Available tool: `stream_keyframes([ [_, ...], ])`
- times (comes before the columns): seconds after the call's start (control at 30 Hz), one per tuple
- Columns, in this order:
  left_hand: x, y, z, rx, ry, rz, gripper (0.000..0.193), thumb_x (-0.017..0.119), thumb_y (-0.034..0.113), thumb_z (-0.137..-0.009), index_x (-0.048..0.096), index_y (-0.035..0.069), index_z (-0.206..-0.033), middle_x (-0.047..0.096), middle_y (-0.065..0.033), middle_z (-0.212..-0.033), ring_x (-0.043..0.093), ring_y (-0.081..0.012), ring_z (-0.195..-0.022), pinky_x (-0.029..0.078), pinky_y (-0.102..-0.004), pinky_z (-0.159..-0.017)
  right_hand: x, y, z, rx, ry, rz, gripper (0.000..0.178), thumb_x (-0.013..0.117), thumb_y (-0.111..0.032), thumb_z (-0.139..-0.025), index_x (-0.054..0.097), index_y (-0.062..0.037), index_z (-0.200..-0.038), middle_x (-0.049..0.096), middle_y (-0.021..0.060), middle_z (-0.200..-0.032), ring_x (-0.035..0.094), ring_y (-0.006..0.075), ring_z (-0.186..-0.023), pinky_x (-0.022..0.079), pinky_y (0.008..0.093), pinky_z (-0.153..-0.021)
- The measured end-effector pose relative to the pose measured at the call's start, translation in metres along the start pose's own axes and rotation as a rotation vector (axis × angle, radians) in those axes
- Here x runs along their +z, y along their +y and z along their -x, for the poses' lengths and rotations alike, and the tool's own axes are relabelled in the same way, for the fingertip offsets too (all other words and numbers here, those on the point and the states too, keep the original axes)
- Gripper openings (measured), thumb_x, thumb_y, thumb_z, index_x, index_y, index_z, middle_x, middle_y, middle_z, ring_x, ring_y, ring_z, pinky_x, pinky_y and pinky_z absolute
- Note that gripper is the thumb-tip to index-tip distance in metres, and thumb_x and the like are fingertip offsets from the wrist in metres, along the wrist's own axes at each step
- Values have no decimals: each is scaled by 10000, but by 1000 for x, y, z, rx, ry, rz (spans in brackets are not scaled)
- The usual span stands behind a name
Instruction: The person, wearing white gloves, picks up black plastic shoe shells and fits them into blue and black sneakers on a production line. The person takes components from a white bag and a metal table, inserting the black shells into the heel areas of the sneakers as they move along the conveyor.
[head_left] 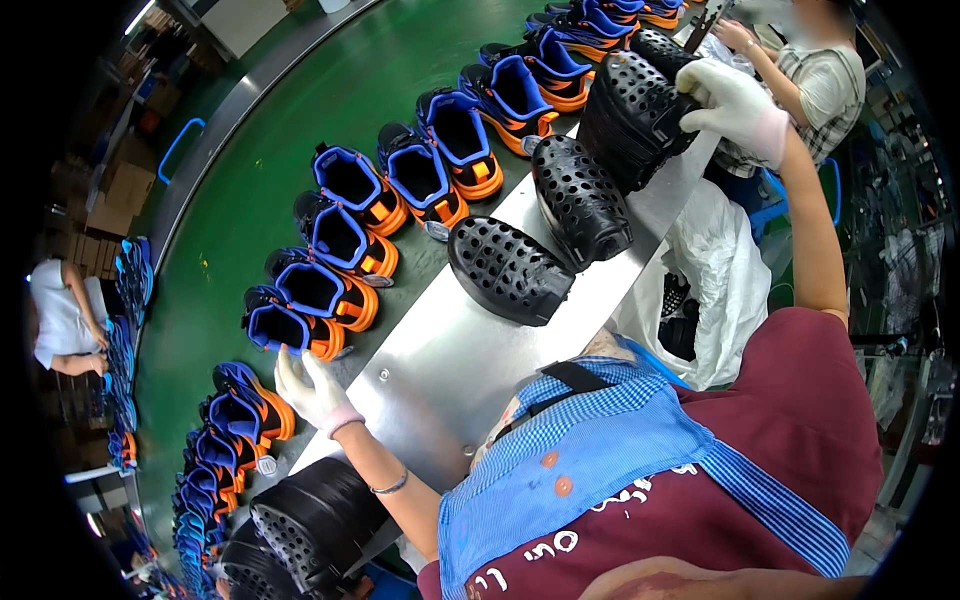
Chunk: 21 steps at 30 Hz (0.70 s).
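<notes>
My left hand (315, 390), in a white glove, has its fingers stretched out beside the heel of a black shoe (275, 325) with blue lining and orange sole; whether it touches cannot be told. At the upper right my right hand (735, 108), also gloved, is closed round the end of a stack of black perforated shoe forms (635, 125). Two more such forms, a nearer one (510, 270) and a farther one (580, 195), lie on the metal ledge (430, 350) between my hands.
Several shoes (455, 135) stand in rows on the green conveyor belt (230, 200). More black forms (320, 515) are stacked at the lower left. A white sack (725, 270) holding black pieces hangs right of the ledge. One person (825, 90) is at the upper right, another (65, 310) across the belt.
</notes>
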<state>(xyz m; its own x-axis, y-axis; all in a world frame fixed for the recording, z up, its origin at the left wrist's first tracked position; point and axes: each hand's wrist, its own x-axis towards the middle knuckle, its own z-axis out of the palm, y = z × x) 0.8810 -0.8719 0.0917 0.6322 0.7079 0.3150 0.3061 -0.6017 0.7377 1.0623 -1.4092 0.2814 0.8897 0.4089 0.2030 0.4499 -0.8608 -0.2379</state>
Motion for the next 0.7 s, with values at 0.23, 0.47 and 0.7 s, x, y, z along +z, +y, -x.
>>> stream_keyframes([
  [0.23, -12, 25, -2, 30, 65, 78, 376, 601, 184, -959, 588, 22, -1298, 486, -173, -1335, 585, -250, -1117, 489, -351, -972, -17, -12, -18, -53, -29, 103, 321, 775, -142, -712, 589, -23, -945, 534, 50, -803, 550, 155, -702, 483, 304, -653],
  [0.47, -9, 33, 2, 34, 60, 108, 365, 588, 179, -962, 595, 28, -1294, 509, -162, -1307, 593, -225, -1070, 491, -338, -929, -36, -22, -18, -48, -24, 88, 334, 776, -149, -712, 592, -15, -956, 554, 61, -841, 563, 167, -725, 495, 303, -691],
  [0.7, -5, 52, 0, -20, -43, 503, 384, 598, 130, -939, 581, -12, -1294, 550, -172, -1285, 597, -202, -1048, 485, -317, -907, -29, -106, -30, -303, -11, -66, 370, 807, -120, -694, 618, -30, -999, 596, 58, -907, 617, 166, -792, 523, 287, -733],
])
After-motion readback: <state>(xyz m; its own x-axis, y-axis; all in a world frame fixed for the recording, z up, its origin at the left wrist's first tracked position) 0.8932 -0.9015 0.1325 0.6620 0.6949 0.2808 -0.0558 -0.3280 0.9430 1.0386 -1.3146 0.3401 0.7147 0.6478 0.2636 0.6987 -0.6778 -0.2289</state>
